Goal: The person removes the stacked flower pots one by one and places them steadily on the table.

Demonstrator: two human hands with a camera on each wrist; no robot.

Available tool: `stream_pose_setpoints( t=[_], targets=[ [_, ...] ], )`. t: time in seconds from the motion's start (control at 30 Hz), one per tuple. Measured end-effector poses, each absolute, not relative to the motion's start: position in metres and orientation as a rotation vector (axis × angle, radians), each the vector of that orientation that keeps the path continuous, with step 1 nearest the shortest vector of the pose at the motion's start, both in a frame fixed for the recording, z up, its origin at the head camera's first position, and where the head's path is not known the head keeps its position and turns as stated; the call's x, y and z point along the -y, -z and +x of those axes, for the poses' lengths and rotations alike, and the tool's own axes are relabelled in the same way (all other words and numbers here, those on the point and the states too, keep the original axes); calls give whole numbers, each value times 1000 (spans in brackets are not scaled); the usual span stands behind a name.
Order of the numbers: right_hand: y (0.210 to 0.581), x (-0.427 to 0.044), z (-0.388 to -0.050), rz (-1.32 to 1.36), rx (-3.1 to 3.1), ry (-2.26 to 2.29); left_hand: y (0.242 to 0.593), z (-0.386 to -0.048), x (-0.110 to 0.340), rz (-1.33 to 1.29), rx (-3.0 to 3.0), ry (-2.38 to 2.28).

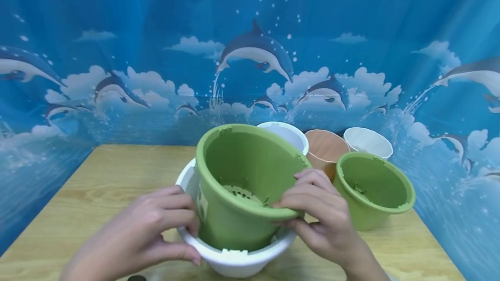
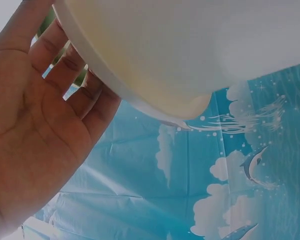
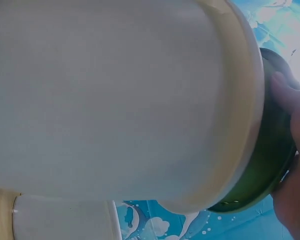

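A green plastic flowerpot (image 1: 228, 216) with drain holes in its base sits tilted inside a white flowerpot (image 1: 230, 258). My right hand (image 1: 322, 211) grips the green pot's rim at its right, fingers over the edge and thumb beneath. My left hand (image 1: 156, 224) holds the white pot's rim at the left, thumb outside and fingers over the edge. In the left wrist view the left hand (image 2: 45, 115) lies against the white pot's rim (image 2: 110, 77). From the right wrist, the white pot's side (image 3: 115, 100) fills much of the view, with the green pot (image 3: 260, 160) beyond its rim.
A second green pot (image 1: 363, 218) stands at the right on the wooden table (image 1: 129, 168). Behind are a white pot (image 1: 300, 140), a terracotta-coloured pot (image 1: 326, 144) and a white fluted pot (image 1: 369, 142). A blue dolphin-print curtain (image 1: 156, 21) surrounds the table. A small dark object (image 1: 136, 278) shows at the bottom edge.
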State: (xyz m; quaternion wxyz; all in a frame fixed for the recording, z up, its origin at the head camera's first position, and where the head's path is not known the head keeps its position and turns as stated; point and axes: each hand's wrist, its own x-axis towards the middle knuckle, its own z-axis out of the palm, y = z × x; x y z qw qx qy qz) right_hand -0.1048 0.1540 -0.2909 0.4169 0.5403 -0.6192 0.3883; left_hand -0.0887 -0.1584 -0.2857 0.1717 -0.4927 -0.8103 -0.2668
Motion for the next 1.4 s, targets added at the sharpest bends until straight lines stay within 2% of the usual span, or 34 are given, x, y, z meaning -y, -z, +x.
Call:
stream_pose_setpoints(
  t=[0.8,1.4],
  targets=[
    [286,-152,-104,1216,1202,-1016,289,-86,154,-1378,2383,738],
    [281,-150,-100,1014,984,-1114,288,-85,150,-1381,2404,730]
  ],
)
